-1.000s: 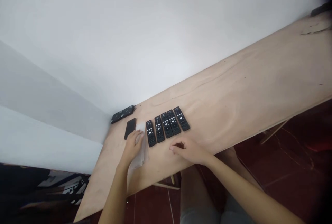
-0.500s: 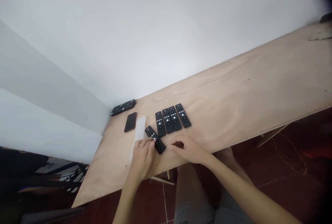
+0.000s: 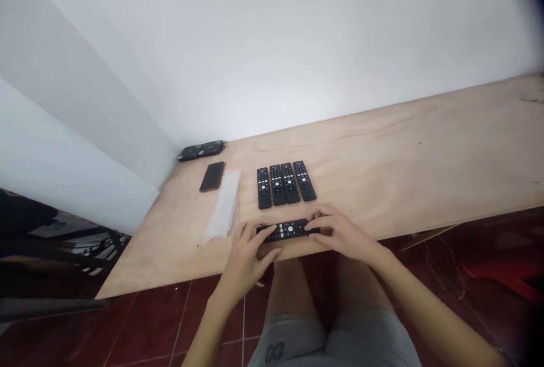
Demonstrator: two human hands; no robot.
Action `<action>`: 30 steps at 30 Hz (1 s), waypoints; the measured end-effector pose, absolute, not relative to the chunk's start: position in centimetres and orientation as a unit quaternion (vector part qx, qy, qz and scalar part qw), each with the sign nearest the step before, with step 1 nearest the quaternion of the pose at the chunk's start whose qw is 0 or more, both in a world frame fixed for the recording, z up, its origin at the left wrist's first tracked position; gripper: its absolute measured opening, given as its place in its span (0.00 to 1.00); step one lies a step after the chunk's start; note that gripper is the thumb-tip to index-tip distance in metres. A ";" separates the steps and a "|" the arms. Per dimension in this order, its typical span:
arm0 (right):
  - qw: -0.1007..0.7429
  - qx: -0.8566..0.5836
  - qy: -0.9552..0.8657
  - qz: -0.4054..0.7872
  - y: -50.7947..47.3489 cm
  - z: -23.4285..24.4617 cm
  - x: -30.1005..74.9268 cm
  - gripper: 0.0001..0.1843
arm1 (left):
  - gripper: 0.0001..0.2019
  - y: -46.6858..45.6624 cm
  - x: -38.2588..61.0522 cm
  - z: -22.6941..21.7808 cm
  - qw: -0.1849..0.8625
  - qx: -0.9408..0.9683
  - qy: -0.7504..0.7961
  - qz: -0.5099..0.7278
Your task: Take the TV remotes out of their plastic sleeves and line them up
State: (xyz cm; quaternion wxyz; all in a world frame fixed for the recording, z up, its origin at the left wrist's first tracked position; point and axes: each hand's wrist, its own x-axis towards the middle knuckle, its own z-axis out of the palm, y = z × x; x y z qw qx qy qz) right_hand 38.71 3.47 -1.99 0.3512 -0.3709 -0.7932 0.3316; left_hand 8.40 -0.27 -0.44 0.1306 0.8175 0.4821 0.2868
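A black remote control (image 3: pixel 289 230) lies sideways near the table's front edge, between my two hands. My left hand (image 3: pixel 249 251) has its fingers on the left end, with the thumb below the near side. At the other end, my right hand (image 3: pixel 338 232) grips the remote with fingers over the top and thumb at the near side. Just beyond it, several more black remotes stand in a row, among them the leftmost remote (image 3: pixel 264 188) and the rightmost remote (image 3: pixel 305 180). The fingers cover both ends of the held remote.
Left of the row lies a white flat sleeve or sheet (image 3: pixel 224 205) on the wooden table (image 3: pixel 382 169). Beyond it are a dark phone (image 3: pixel 212 176) and two black boxes (image 3: pixel 200 150) against the wall (image 3: pixel 272 61). My legs are under the front edge.
The remote has turned from slanted to sideways. My right hand, apart from it before, has come onto its right end. The camera view has also shifted.
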 end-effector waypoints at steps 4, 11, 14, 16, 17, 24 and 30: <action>0.346 -0.375 -0.787 0.348 4.0 -1.5 40.4 0.09 | 0.15 0.6 8.1 -1.5 0.199 0.786 0.483 0.329; 0.386 -0.394 -0.755 0.356 6.0 -1.7 38.4 0.14 | 0.15 1.9 9.4 -1.9 0.262 0.689 0.560 0.377; 0.391 -0.406 -0.756 0.332 6.1 -1.8 38.1 0.14 | 0.16 2.5 10.2 -1.8 0.261 0.680 0.572 0.376; 0.382 -0.398 -0.769 0.322 5.8 -1.6 38.3 0.13 | 0.15 2.7 10.6 -1.8 0.256 0.687 0.574 0.364; 0.372 -0.393 -0.778 0.318 5.6 -1.5 38.4 0.14 | 0.14 2.8 10.8 -1.7 0.253 0.692 0.574 0.357; 0.340 -0.381 -0.816 0.270 5.2 -2.0 38.8 0.22 | 0.13 3.2 10.4 -1.8 0.303 0.681 0.562 0.357; 0.337 -0.365 -0.834 0.239 5.2 -2.2 39.0 0.24 | 0.14 3.4 10.0 -1.5 0.327 0.681 0.554 0.350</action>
